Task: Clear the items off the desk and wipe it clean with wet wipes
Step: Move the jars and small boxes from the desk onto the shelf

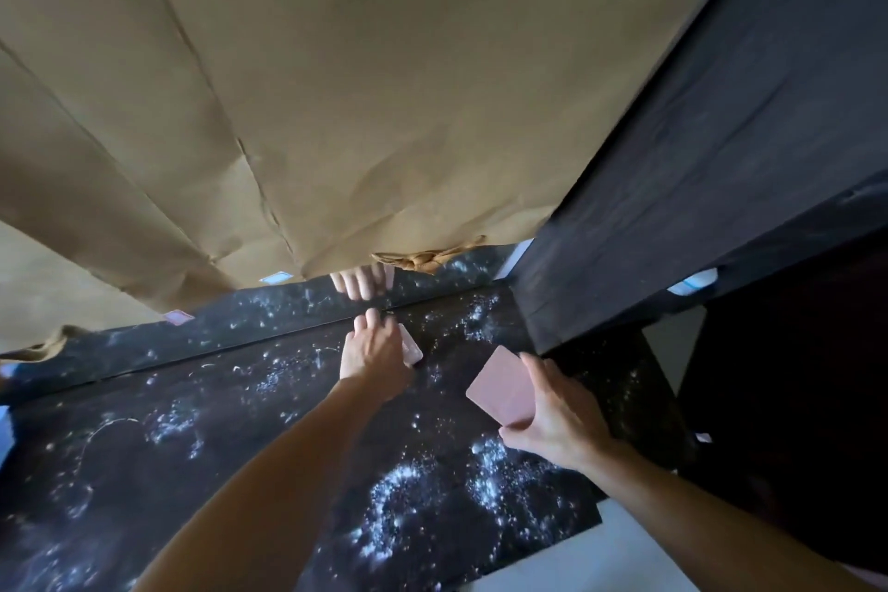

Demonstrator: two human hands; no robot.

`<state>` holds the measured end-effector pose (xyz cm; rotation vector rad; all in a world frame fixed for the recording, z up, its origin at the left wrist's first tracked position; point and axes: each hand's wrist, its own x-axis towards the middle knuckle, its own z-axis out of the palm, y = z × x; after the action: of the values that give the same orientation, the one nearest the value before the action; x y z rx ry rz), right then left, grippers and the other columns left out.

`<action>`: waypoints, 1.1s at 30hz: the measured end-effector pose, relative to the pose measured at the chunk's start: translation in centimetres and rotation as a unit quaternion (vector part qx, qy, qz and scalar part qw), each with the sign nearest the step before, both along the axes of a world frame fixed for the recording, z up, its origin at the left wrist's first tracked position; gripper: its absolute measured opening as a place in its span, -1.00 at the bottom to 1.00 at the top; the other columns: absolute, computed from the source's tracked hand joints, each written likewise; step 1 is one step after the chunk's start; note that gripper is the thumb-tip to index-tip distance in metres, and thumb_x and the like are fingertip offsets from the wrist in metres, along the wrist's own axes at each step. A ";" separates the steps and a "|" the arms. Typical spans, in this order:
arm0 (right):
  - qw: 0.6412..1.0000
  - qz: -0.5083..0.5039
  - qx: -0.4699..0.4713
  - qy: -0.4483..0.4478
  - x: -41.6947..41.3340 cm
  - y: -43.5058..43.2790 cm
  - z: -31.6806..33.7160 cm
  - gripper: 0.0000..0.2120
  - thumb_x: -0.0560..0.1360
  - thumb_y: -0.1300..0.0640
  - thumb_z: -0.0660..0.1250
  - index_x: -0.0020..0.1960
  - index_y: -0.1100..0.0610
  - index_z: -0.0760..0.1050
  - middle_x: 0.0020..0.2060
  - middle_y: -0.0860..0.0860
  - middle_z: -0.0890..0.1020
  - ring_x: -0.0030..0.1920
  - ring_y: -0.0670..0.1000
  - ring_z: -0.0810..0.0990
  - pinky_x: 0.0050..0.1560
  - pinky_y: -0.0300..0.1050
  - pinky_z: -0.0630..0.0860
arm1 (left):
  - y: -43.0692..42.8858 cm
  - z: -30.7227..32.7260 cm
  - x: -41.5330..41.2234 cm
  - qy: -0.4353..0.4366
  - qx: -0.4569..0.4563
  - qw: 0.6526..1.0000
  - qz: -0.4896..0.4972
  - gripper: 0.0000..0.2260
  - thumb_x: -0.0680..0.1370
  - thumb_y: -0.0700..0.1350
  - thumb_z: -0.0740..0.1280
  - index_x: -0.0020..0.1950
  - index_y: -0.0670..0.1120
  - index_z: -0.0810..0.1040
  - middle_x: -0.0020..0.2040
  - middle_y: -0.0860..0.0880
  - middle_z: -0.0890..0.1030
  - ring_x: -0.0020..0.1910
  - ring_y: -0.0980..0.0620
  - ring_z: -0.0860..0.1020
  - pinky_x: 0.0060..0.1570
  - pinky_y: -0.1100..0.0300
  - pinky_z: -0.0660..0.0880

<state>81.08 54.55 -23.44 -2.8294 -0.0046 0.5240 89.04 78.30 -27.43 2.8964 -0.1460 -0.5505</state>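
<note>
Head: speckled glossy desk (202, 437), pink card (502, 387).

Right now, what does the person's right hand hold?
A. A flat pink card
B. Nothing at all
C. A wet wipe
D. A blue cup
A: the right hand grips a flat pink card raised above the dark speckled desk, while the left hand presses on another pink card near the desk's back edge.
</note>
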 end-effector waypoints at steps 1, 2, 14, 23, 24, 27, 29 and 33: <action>1.000 -0.004 0.001 0.000 -0.2 -0.2 0.1 -0.09 0.18 -0.25 0.43 0.40 -0.01 0.14 0.16 -0.02 0.45 0.11 0.06 0.51 0.08 -0.08 0.44 | -0.1 0.2 -0.3 0.008 -0.004 1.000 0.004 -0.35 0.32 0.12 0.48 0.27 -0.15 0.33 0.19 -0.11 0.36 0.19 -0.09 0.38 0.15 0.05 0.42; 1.000 -0.008 0.004 0.000 -0.5 -0.5 0.3 -0.09 0.17 -0.25 0.42 0.40 -0.02 0.14 0.15 -0.02 0.45 0.10 0.06 0.51 0.07 -0.09 0.45 | -0.3 0.5 -0.6 0.011 -0.004 1.000 0.002 -0.32 0.31 0.14 0.49 0.27 -0.15 0.32 0.20 -0.10 0.37 0.19 -0.09 0.38 0.16 0.06 0.42; 0.996 -0.028 0.071 -0.037 -3.4 -7.6 4.1 -0.06 0.18 -0.33 0.37 0.44 -0.04 0.12 0.29 -0.07 0.41 0.16 0.05 0.53 0.13 -0.11 0.47 | -6.3 7.2 -6.4 -0.026 -0.107 0.994 0.009 -0.35 0.34 0.05 0.42 0.35 0.04 0.22 0.16 0.03 0.52 -0.01 -0.02 0.56 -0.06 0.09 0.55; 0.993 0.040 0.064 -0.090 -2.8 -16.9 7.3 -0.10 0.23 -0.32 0.36 0.45 -0.01 0.13 0.25 -0.08 0.40 0.14 0.03 0.52 -0.05 -0.16 0.39 | -17.1 15.3 -11.0 -0.151 -0.135 0.978 0.042 -0.25 0.27 0.29 0.18 0.42 0.04 0.21 0.15 0.05 0.47 -0.05 -0.13 0.58 -0.11 0.05 0.52; 0.992 0.049 0.062 -0.094 -2.7 -18.2 7.7 -0.10 0.23 -0.32 0.36 0.45 -0.01 0.12 0.26 -0.08 0.39 0.15 0.02 0.51 -0.04 -0.15 0.40 | -18.6 16.1 -11.4 -0.171 -0.138 0.974 0.049 -0.27 0.28 0.26 0.20 0.42 0.04 0.23 0.14 0.04 0.45 -0.06 -0.13 0.58 -0.14 0.06 0.51; 0.991 0.071 0.067 -0.090 -2.4 -21.9 9.1 -0.07 0.24 -0.30 0.36 0.47 0.01 0.08 0.31 -0.06 0.36 0.19 0.02 0.49 0.06 -0.10 0.44 | -23.1 19.0 -11.8 -0.239 -0.148 0.958 0.055 -0.28 0.32 0.14 0.34 0.44 -0.01 0.25 0.11 0.02 0.39 -0.03 -0.09 0.53 -0.16 0.06 0.50; 0.989 0.079 0.080 -0.094 -2.2 -24.1 10.3 -0.07 0.23 -0.31 0.36 0.46 -0.01 0.06 0.30 -0.06 0.39 0.16 0.02 0.51 0.07 -0.09 0.47 | -25.7 21.3 -11.2 -0.290 -0.152 0.944 0.046 -0.25 0.34 0.11 0.36 0.47 -0.09 0.24 0.11 0.00 0.41 0.06 -0.03 0.46 -0.02 0.08 0.47; 0.983 0.083 0.110 -0.122 -1.4 -27.6 12.9 -0.07 0.24 -0.29 0.38 0.46 -0.04 0.06 0.28 -0.10 0.39 0.12 0.01 0.53 0.03 -0.05 0.51 | -29.2 25.4 -8.4 -0.345 -0.152 0.925 0.043 -0.33 0.36 0.03 0.38 0.40 -0.17 0.30 0.11 -0.06 0.49 0.09 -0.05 0.44 0.11 0.10 0.39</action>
<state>79.66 26.99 -10.52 -2.6691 -0.3264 0.1911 80.68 49.09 -2.01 2.6328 -0.1777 0.4862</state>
